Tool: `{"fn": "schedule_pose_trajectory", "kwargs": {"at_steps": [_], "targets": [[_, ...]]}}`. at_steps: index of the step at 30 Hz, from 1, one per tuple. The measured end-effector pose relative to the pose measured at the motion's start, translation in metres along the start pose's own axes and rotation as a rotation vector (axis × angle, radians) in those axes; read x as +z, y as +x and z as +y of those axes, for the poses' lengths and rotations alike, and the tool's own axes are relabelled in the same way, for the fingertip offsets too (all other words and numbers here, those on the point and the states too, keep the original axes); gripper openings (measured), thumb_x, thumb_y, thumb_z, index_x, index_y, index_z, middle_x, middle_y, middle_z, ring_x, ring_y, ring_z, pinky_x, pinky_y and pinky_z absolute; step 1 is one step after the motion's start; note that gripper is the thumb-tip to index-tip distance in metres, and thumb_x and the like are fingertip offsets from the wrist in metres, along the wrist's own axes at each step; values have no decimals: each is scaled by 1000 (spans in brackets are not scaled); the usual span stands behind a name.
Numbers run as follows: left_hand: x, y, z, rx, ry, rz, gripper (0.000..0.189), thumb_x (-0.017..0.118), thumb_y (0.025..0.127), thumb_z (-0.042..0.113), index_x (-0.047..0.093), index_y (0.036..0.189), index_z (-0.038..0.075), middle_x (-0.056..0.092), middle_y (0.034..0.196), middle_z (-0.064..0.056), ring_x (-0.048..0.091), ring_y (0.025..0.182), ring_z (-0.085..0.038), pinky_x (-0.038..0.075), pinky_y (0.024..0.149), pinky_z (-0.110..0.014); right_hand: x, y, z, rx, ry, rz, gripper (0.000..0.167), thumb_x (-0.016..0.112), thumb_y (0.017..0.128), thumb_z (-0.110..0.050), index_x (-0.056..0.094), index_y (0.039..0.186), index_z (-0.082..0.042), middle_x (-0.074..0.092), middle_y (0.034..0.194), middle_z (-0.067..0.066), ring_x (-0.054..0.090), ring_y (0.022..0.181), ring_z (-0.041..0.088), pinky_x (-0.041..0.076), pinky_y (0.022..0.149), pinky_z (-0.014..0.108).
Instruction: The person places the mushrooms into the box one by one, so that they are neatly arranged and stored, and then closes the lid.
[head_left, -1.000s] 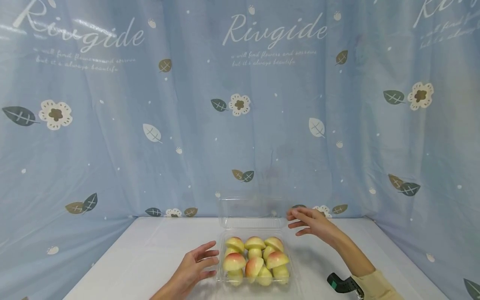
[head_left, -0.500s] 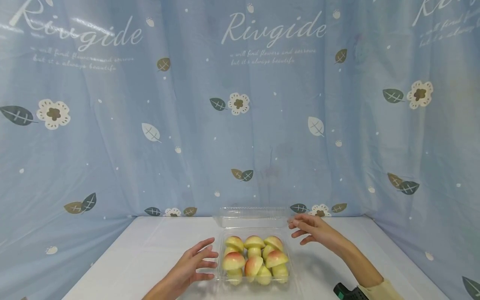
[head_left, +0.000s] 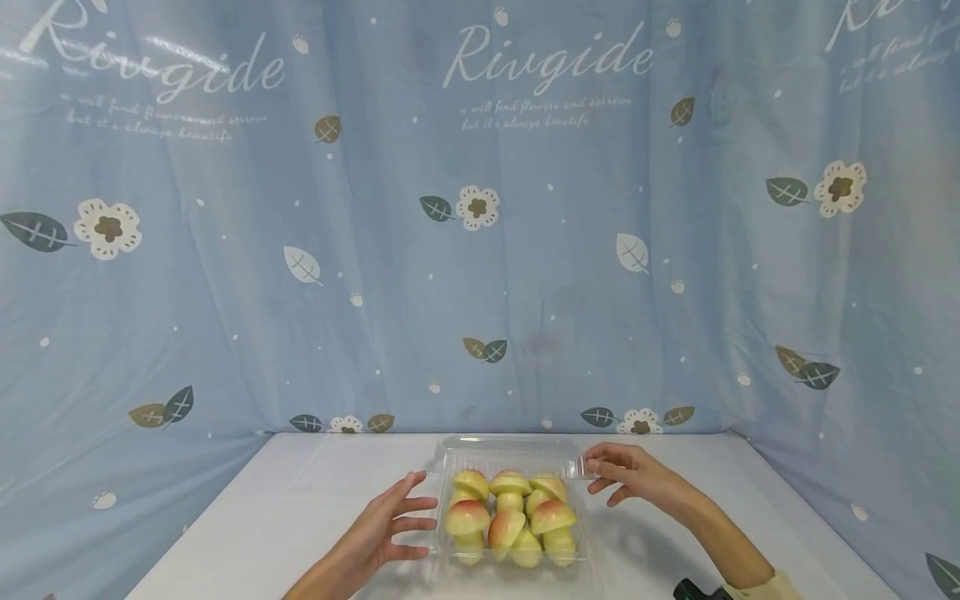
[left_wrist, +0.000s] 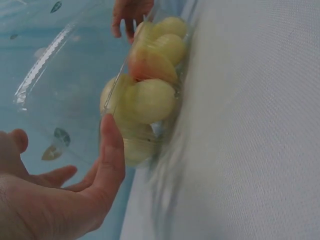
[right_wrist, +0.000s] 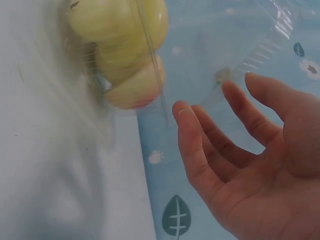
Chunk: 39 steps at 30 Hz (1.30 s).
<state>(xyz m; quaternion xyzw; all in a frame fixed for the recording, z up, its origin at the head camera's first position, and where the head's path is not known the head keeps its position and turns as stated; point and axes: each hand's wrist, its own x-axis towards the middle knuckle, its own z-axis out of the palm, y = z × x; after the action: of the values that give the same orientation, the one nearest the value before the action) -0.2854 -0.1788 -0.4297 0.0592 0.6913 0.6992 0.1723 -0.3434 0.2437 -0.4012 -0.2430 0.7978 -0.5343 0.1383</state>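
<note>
A clear plastic clamshell box (head_left: 440, 542) stands on the white tabletop, its lid (head_left: 517, 448) leaning at the far side, partly raised. Several yellow mushroom shapes (head_left: 468, 518) with reddish caps lie in rows inside. At the box's left side my left hand (head_left: 375, 527) spreads its fingers; the left wrist view has its thumb (left_wrist: 111, 150) by the box's rim. My right hand (head_left: 637, 475) is at the lid's right edge with its fingers loosely bent. In the right wrist view nothing is pinched between those fingers (right_wrist: 197, 150); whether they touch the lid, I cannot tell.
A blue curtain (head_left: 562, 250) printed with leaves and flowers hangs behind and beside the white table (head_left: 300, 492). A black wrist device (head_left: 693, 590) shows near the right sleeve (head_left: 765, 586) at the bottom edge.
The lid has tipped from nearly upright down toward me, its top edge now lower. My right hand has come down slightly along with it. My left hand has stayed beside the box.
</note>
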Motion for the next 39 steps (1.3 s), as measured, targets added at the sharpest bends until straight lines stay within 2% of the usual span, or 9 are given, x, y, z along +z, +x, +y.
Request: {"fn": "schedule_pose_trajectory", "kwargs": {"at_steps": [4,8,11,17,23,27,33,39], "targets": [[0,-1,2,-5,6,-6,94,45,92,70,16,157,9,43,146,-26,61,112,-23,59,84,-46,2,0,2,3,-19,-9,39,52,103,-30,57,126,1,64,111,11,66,96,22,60,72,37],[-1,-4,3,-6,17,-16,84,52,96,57,19,157,10,41,145,-24,61,111,-23,59,84,-45,3,-1,5,16,-13,-29,41,53,102,-30,57,124,4,63,111,12,67,97,24,61,72,38],[-3,-6,3,5,17,-49,78,57,98,43,19,157,10,40,145,-22,60,111,-24,59,85,-45,3,-2,7,14,-6,-50,38,53,102,-29,58,121,3,63,112,11,68,98,27,61,71,39],[-7,-3,0,42,23,-133,81,63,96,22,13,158,10,32,150,-26,58,116,-24,59,88,-46,3,-2,9,12,-19,-80,33,52,103,-27,61,120,0,63,120,19,67,100,33,60,70,38],[-7,-4,-4,63,25,-182,79,62,96,14,13,158,10,24,153,-28,57,117,-26,58,91,-43,3,-2,12,10,-31,-119,32,50,104,-25,62,120,-1,65,116,14,67,99,34,60,70,39],[-7,-3,-6,76,12,-192,81,64,94,11,14,158,11,21,153,-27,57,117,-26,57,91,-41,3,-3,14,5,-19,-141,32,50,104,-25,61,121,0,65,113,12,68,98,33,60,70,38],[-5,-1,-10,112,2,-189,80,64,95,12,14,158,10,19,154,-28,56,117,-25,57,92,-40,2,-2,15,16,-17,-135,36,50,104,-27,58,126,0,65,116,19,68,99,32,60,72,38],[-3,2,-14,154,1,-131,78,64,96,14,17,157,8,27,152,-27,59,113,-22,57,92,-39,1,-2,17,22,-17,-121,40,51,103,-27,55,133,-2,63,117,25,68,100,36,60,73,38]]}}
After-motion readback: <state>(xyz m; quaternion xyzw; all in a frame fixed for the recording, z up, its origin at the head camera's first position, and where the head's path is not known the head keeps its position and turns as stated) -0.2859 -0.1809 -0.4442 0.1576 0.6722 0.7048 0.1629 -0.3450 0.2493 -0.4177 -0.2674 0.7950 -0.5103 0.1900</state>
